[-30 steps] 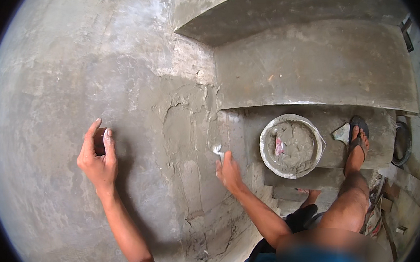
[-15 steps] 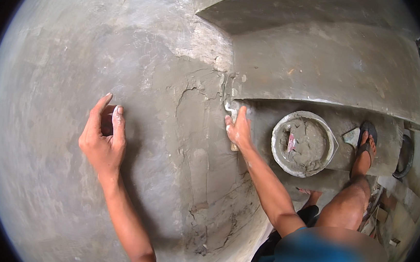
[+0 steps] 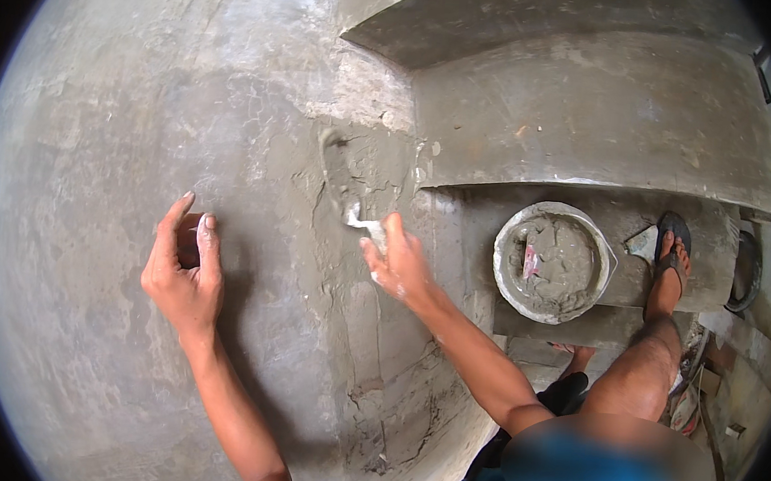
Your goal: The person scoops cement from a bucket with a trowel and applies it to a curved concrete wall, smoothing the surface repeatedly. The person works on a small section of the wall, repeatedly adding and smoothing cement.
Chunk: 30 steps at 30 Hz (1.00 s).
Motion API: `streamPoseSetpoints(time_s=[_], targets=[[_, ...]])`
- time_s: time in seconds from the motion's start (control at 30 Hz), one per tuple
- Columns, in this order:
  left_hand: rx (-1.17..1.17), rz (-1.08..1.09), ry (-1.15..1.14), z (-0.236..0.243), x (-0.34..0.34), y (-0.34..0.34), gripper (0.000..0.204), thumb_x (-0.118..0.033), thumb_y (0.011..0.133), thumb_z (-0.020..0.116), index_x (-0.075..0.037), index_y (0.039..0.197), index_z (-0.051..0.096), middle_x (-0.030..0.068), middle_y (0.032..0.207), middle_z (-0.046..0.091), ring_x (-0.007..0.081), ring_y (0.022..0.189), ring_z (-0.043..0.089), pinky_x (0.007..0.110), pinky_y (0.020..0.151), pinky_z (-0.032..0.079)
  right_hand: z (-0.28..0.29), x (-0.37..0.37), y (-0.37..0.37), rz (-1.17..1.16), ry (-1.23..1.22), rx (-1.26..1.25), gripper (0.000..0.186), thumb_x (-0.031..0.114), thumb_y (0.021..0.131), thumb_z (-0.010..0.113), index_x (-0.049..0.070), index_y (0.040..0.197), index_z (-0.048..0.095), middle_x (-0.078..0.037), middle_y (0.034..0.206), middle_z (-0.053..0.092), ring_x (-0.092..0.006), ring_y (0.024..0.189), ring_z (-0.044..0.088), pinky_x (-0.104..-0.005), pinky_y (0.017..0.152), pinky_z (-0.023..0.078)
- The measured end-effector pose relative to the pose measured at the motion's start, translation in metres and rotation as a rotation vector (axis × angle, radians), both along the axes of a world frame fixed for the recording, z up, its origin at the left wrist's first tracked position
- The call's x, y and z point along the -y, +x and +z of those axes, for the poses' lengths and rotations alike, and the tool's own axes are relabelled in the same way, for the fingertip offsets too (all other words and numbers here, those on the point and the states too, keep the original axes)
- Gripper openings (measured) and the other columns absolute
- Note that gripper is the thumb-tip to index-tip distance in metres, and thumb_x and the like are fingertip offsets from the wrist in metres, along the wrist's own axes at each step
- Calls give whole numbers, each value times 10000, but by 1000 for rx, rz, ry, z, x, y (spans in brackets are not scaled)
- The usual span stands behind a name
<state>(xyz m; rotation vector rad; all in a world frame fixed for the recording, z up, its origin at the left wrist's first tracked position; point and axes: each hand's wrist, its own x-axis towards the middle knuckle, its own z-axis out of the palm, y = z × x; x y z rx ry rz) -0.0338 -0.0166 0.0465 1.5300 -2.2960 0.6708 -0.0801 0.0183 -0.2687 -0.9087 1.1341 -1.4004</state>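
Observation:
My right hand (image 3: pixel 399 264) is closed around the handle of a trowel (image 3: pixel 354 215). Its blade, smeared grey and blurred by motion, lies against fresh mortar (image 3: pixel 377 164) on the wall beside the step's end. To the left, my left hand (image 3: pixel 184 276) is held up near the smooth grey wall (image 3: pixel 133 142). Its fingers are curved and apart, with nothing between them; whether they touch the wall I cannot tell. A round bucket (image 3: pixel 501 271) of wet mortar stands on a step right of my right hand, with a pink-and-white piece (image 3: pixel 531 261) inside it.
Concrete steps (image 3: pixel 591 112) rise at the upper right. My foot in a dark flip-flop (image 3: pixel 674 247) rests on the bucket's step, beside a flat pale piece (image 3: pixel 643 244). Boards and scraps (image 3: pixel 707 379) lie at the lower right. A rough, cracked mortar strip (image 3: pixel 382 419) runs lower down the wall.
My right hand has swept the trowel leftward, from the step's corner onto the mortar patch. My left hand stays nearly in place. The whole view has shifted slightly.

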Motion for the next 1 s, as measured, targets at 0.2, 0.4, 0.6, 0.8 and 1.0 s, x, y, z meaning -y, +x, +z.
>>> streamPoseSetpoints(time_s=[0.2,0.4,0.6,0.8,1.0], targets=[[20,-45,-11,1,2,1,270,-63,952,739,-65,1221,755,34,856,783,98,700,711,257,637,535,-5,-2,-41,-30,146,73,400,262,993,730,24,1157,454,-204,873,645,-315,747,624,-486,718,512],[48,-21,-11,1,0,3,264,-64,949,743,-64,1212,758,30,844,779,87,682,701,253,621,526,-12,-38,-29,-50,3,-9,386,262,995,735,34,1146,463,-210,915,688,-396,679,670,-487,637,519],[20,-17,-24,-2,2,1,251,-68,948,748,-70,1199,764,21,836,778,83,671,694,247,611,517,-53,-80,-9,385,278,936,247,261,1083,611,57,1222,590,-48,983,694,-118,730,643,-308,610,550],[35,-24,-22,-1,1,2,249,-75,948,752,-78,1197,768,16,837,780,84,675,692,251,620,521,-78,-112,36,499,392,1166,423,385,1117,501,75,1361,652,-36,980,680,-142,750,643,-319,613,557],[35,-20,-31,-2,0,3,255,-85,942,762,-78,1196,771,19,838,782,83,674,688,253,631,528,-73,-145,61,474,346,1199,411,368,1129,505,40,1337,641,-51,989,670,-161,758,643,-325,625,551]])
